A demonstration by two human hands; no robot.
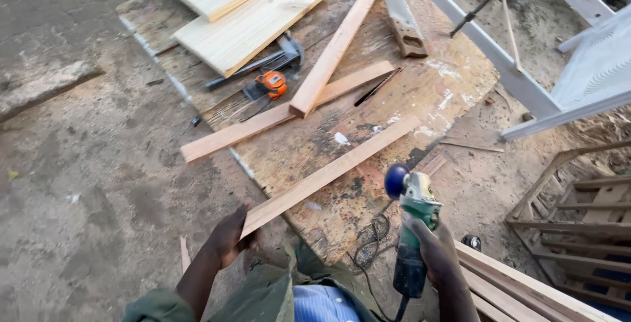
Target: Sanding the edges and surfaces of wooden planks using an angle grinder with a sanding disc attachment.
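The left hand (230,235) has its fingers clenched round the near end of a long, thin wooden strip (328,174), which lies slantwise over the near edge of the worktop (420,92), running far and right. The right hand (437,253) grips the green body of an angle grinder (413,230), its blue knob uppermost, held just right of the strip, off the worktop's near right corner. The worktop is a worn, paint-stained board on rough ground. Farther on lie a second strip (282,115), a thicker batten (334,52) crossing it, an orange tape measure (271,83), a hammer (263,62) and two pale planks (253,23). Stacked timber (526,289) sits near right.
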